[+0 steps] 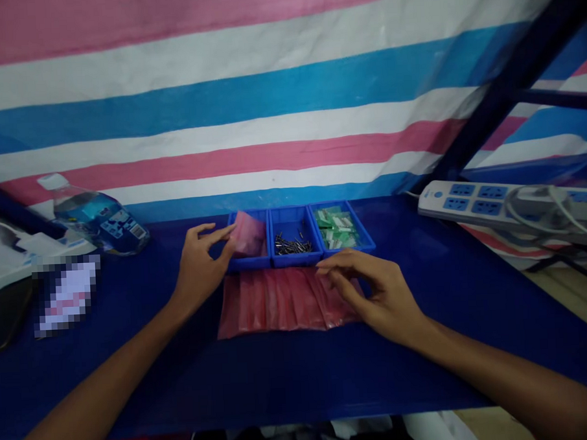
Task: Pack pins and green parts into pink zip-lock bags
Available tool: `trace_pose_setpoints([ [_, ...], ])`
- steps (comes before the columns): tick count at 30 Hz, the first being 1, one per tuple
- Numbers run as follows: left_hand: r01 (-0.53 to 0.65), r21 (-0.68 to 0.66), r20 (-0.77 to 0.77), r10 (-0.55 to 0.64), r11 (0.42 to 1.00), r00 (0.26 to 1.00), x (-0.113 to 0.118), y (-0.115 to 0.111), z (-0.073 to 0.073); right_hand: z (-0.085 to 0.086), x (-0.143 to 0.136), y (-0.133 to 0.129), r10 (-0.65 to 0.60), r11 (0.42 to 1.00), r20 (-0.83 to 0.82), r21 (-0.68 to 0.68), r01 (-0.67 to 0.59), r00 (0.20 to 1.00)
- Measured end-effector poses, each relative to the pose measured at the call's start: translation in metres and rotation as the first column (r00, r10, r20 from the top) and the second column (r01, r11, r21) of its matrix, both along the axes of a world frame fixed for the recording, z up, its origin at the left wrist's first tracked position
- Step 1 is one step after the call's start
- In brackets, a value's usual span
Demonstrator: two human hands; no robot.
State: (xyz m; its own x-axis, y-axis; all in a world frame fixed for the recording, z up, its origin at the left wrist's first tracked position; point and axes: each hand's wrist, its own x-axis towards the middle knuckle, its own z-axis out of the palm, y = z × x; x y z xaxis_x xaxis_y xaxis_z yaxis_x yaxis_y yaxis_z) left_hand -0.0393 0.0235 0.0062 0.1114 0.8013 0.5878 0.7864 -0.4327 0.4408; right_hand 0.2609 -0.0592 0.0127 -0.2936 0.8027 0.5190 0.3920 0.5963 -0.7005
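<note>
My left hand (202, 259) reaches to the left blue bin (234, 265), its thumb and forefinger closed on the edge of a pink plastic bag (250, 235) that stands partly above the rim. My right hand (379, 291) hovers over the right end of a row of overlapping flat pink bags (278, 305), fingers curved and thumb a little apart, with nothing visible in them. Small metal screws or pins (292, 245) lie in the middle blue bin (298, 259). Small green-and-clear packets (337, 228) fill the right blue bin (357, 248).
The bins stand at the back of a blue table (261, 377), against a striped sheet (270, 124). A bottle (101, 218) leans at the left, near a white power strip (71, 249). Another power strip (468, 199) with plugs and cables lies at the right, by a dark frame bar (492, 101).
</note>
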Motion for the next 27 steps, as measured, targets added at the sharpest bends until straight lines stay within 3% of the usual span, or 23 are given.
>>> trace_pose_setpoints([
  [4, 0.014, 0.165, -0.268, 0.031, 0.986, 0.963, 0.002, -0.004, 0.002, 0.001, 0.001, -0.002, 0.042, 0.995, 0.051, 0.089, -0.046, 0.998],
  [8, 0.076, 0.073, -0.383, -0.043, 0.994, 0.923, 0.007, -0.009, 0.002, 0.001, 0.003, 0.0, 0.059, 0.978, 0.156, 0.19, -0.089, 0.986],
  [17, 0.319, 0.124, -0.511, -0.215, 0.94, 0.832, 0.016, -0.017, 0.001, 0.001, 0.004, 0.002, 0.022, 0.968, 0.271, 0.234, -0.088, 0.962],
  [21, 0.286, 0.091, -0.537, -0.195, 0.954, 0.821, 0.016, -0.016, -0.004, 0.003, 0.007, 0.003, -0.026, 0.971, 0.264, 0.237, -0.039, 0.964],
  [27, 0.247, 0.098, -0.47, -0.174, 0.964, 0.865, 0.016, -0.018, -0.001, 0.004, 0.009, 0.006, -0.036, 0.973, 0.24, 0.231, -0.02, 0.97],
])
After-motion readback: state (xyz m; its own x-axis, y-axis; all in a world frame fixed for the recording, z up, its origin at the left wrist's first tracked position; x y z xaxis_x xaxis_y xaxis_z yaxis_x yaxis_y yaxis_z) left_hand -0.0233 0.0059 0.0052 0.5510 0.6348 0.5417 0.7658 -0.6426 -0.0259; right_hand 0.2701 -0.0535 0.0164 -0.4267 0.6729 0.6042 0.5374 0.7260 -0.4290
